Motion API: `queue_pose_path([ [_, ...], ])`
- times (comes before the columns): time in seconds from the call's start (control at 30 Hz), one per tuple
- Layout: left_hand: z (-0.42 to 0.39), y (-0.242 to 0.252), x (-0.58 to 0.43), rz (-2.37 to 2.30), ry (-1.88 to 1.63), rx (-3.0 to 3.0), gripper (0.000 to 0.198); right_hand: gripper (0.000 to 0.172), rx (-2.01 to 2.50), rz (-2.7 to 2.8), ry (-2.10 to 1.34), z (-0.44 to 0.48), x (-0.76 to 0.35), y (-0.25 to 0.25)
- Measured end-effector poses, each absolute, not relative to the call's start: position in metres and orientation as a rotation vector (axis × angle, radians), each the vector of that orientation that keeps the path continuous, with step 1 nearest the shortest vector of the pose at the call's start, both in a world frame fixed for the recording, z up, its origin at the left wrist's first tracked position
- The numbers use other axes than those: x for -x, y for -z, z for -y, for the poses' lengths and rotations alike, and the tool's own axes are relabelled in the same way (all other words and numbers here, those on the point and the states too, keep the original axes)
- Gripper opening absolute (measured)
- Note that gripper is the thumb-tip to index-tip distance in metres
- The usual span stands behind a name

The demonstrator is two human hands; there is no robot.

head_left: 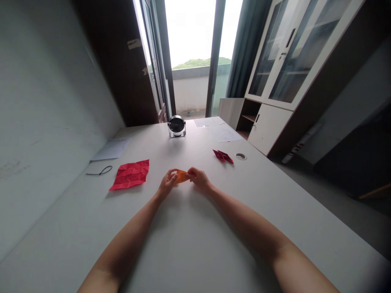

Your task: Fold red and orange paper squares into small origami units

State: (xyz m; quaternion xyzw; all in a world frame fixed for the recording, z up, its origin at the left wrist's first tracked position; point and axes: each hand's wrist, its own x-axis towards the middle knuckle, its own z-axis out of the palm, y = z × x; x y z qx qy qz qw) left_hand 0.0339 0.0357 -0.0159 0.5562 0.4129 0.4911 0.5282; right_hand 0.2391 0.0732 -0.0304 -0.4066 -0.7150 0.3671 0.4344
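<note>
Between my two hands is a small piece of folded orange paper [181, 177], just above the middle of the white table [183, 236]. My left hand [167, 182] grips its left side, thumb in front and fingers behind. At its right corner, my right hand [198, 178] pinches the paper between thumb and fingers. A creased red paper sheet [130, 174] lies to the left of my left hand. Farther off to the right lies a folded dark red paper piece [222, 156]. The underside of the orange paper is hidden.
A white tape roll [241, 156] lies near the right edge. A black cable tie loop [100, 171] and white sheets [111, 149] are at the left. A round black device on a metal stand [176, 126] stands at the back, with more papers [224, 132] to its right.
</note>
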Motion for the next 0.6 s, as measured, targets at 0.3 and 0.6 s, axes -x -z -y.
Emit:
queue_pose_path([
  [0.3, -0.0357, 0.0246, -0.0362, -1.078, -1.160, -1.541, 0.046, 0.026, 0.911, 1.805, -0.972, -0.0670, -0.2362, 0.0244],
  [0.6, -0.0322, 0.0179, -0.0375, -1.160, -1.147, -1.680, 0.039, 0.023, 0.991, 1.929, -0.947, -0.0680, -0.2338, 0.0287],
])
